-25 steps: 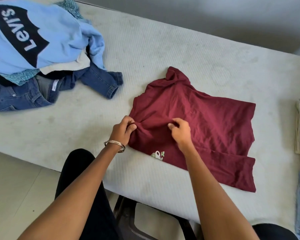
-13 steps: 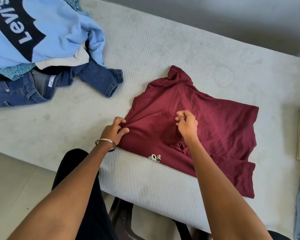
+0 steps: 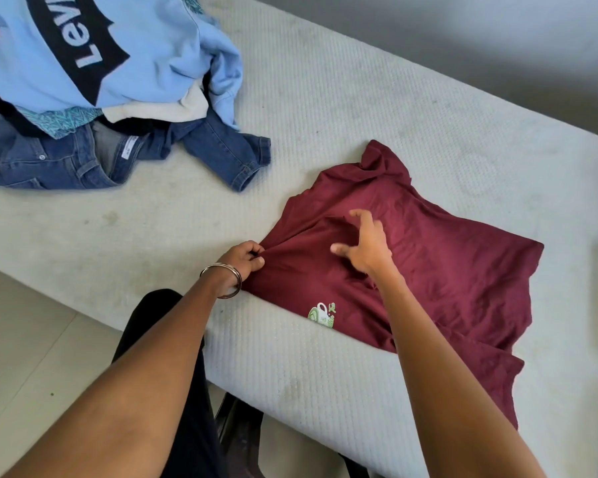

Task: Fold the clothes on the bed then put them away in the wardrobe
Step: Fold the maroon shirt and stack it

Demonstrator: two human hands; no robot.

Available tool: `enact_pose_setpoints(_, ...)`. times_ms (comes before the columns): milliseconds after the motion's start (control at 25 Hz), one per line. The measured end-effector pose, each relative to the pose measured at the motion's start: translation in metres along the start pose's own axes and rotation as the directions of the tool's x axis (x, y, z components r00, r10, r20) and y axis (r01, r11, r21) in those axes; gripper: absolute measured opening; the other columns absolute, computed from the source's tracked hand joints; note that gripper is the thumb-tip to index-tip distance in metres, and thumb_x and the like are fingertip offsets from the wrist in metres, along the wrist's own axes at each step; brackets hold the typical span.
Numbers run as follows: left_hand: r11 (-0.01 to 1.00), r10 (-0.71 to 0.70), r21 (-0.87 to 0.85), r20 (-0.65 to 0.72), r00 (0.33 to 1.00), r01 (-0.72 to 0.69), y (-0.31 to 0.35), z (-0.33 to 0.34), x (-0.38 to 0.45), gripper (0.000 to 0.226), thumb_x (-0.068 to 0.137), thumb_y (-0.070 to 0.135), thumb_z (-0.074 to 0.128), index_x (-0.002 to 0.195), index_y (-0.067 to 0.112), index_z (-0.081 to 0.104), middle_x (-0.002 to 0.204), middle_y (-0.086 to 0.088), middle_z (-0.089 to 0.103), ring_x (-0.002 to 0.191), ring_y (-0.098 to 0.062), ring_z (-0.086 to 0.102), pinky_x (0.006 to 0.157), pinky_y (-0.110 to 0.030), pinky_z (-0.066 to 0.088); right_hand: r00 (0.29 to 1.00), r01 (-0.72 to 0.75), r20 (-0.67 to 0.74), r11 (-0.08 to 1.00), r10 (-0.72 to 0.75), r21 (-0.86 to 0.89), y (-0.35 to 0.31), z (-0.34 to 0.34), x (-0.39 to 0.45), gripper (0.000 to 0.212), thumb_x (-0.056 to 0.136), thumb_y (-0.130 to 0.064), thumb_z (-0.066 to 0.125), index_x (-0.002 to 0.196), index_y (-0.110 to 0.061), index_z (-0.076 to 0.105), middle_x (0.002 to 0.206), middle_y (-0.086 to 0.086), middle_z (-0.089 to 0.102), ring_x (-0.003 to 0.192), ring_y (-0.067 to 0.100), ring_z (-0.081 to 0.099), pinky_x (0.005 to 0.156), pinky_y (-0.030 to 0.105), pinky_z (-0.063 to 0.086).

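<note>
A maroon T-shirt lies spread on the white mattress, near its front edge, with a small green and white print near the hem. My left hand, a metal bangle on its wrist, pinches the shirt's left edge. My right hand hovers over the middle of the shirt with fingers spread and holds nothing.
A heap of unfolded clothes sits at the far left of the mattress: a light blue Levi's sweatshirt on top, blue jeans underneath. The tiled floor lies at lower left. A dark chair frame shows below the mattress edge.
My right hand has let go of the fabric, opened and lifted slightly. My left hand keeps its pinch on the shirt's left edge. The view has shifted right.
</note>
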State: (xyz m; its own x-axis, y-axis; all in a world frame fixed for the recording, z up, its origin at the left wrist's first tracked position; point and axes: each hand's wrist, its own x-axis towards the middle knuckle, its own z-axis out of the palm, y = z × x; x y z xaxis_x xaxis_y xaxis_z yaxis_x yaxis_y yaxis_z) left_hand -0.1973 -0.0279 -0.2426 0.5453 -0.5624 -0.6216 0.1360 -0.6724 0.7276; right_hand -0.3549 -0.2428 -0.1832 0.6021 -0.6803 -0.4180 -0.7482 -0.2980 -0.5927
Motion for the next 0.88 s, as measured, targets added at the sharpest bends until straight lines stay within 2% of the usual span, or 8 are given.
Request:
enact_pose_setpoints(120, 1.0, 0.002, -0.004, -0.02, 1.0, -0.002, -0.009, -0.001, 0.008, 0.012, 0.08, 0.02, 0.069, 0.084, 0.031, 0.064, 0.094, -0.005, 0.073, 0.093, -0.025, 0.066, 0.101, -0.046, 0.046, 0.986, -0.098, 0.095, 0.942, 0.135, -0.321, 0.026, 0.0, -0.011, 0.098, 0.07, -0.04, 0.086, 0.146, -0.031, 0.026, 0.142, 0.006, 0.04, 0.131, 0.03, 0.043, 0.107, 0.065, 0.022)
enact_pose_setpoints(240, 0.993, 0.056, 0.104, -0.07, 0.996, -0.049, -0.006, 0.002, 0.004, 0.013, 0.085, 0.02, 0.067, 0.088, 0.032, 0.064, 0.094, -0.002, 0.073, 0.096, -0.025, 0.067, 0.092, -0.037, 0.05, 0.983, -0.149, 0.072, 0.967, 0.167, -0.206, 0.054, -0.014, -0.01, 0.066, 0.083, -0.025, 0.076, 0.138, -0.03, 0.041, 0.127, 0.005, 0.054, 0.119, 0.028, 0.053, 0.108, 0.058, 0.032)
enact_pose_setpoints(400, 0.903, 0.263, 0.393, -0.191, 0.946, -0.172, 0.005, 0.011, -0.007, 0.017, 0.093, 0.016, 0.058, 0.108, 0.008, 0.058, 0.087, -0.016, 0.068, 0.083, -0.033, 0.064, 0.067, -0.028, 0.038, 0.97, -0.14, -0.189, 0.987, 0.153, 0.081, 0.108, -0.042, -0.03, 0.012, 0.095, -0.027, 0.059, 0.104, -0.02, 0.063, 0.09, 0.004, 0.071, 0.088, 0.026, 0.068, 0.087, 0.045, 0.054)
enact_pose_setpoints(480, 0.792, 0.371, 0.602, -0.342, 0.863, -0.102, 0.011, 0.025, -0.02, 0.023, 0.093, 0.02, 0.058, 0.111, 0.006, 0.055, 0.091, -0.02, 0.065, 0.083, -0.038, 0.062, 0.066, -0.037, 0.042, 0.974, -0.173, -0.128, 0.98, 0.184, 0.096, 0.129, -0.055, -0.05, 0.018, 0.089, -0.036, 0.07, 0.089, -0.019, 0.066, 0.076, -0.004, 0.069, 0.078, 0.019, 0.066, 0.085, 0.039, 0.054)
enact_pose_setpoints(560, 0.576, 0.541, 0.817, -0.393, 0.743, 0.012, 0.016, 0.055, -0.035, 0.027, 0.087, 0.031, 0.061, 0.108, 0.013, 0.058, 0.099, -0.015, 0.06, 0.088, -0.035, 0.058, 0.069, -0.043, 0.044, 0.981, -0.195, -0.004, 0.98, 0.195, -0.042, 0.151, -0.063, -0.075, 0.032, 0.073, -0.05, 0.08, 0.084, -0.024, 0.064, 0.075, -0.01, 0.065, 0.076, 0.012, 0.06, 0.083, 0.035, 0.047)
enact_pose_setpoints(720, 0.169, 0.763, 0.881, 0.168, 0.625, -0.443, 0.029, 0.132, -0.065, 0.029, 0.074, 0.046, 0.072, 0.086, 0.022, 0.061, 0.086, -0.002, 0.055, 0.076, -0.025, 0.053, 0.058, -0.036, 0.041, 0.979, -0.134, 0.079, 0.88, 0.19, -0.457, 0.182, -0.085, -0.107, 0.041, 0.07, -0.058, 0.078, 0.089, -0.029, 0.058, 0.095, -0.014, 0.057, 0.101, 0.013, 0.051, 0.09, 0.039, 0.031)
enact_pose_setpoints(800, 0.044, 0.657, 0.829, 0.397, 0.641, -0.558, 0.025, 0.164, -0.078, 0.041, 0.061, 0.051, 0.08, 0.087, 0.024, 0.063, 0.084, 0.0, 0.053, 0.072, -0.022, 0.054, 0.055, -0.034, 0.041, 0.959, -0.154, 0.145, 0.878, 0.243, -0.454, 0.196, -0.108, -0.111, 0.039, 0.073, -0.058, 0.076, 0.076, -0.027, 0.052, 0.088, -0.008, 0.056, 0.099, 0.02, 0.051, 0.085, 0.035, 0.034)
enact_pose_setpoints(880, 0.031, 0.546, 0.838, 0.443, 0.711, -0.545, 0.023, 0.181, -0.085, 0.058, 0.047, 0.055, 0.085, 0.093, 0.028, 0.065, 0.088, 0.001, 0.052, 0.072, -0.021, 0.054, 0.052, -0.034, 0.042, 0.938, -0.183, 0.205, 0.901, 0.28, -0.394, 0.203, -0.139, -0.11, 0.043, 0.071, -0.057, 0.079, 0.069, -0.027, 0.048, 0.08, -0.005, 0.054, 0.089, 0.024, 0.053, 0.075, 0.031, 0.037)
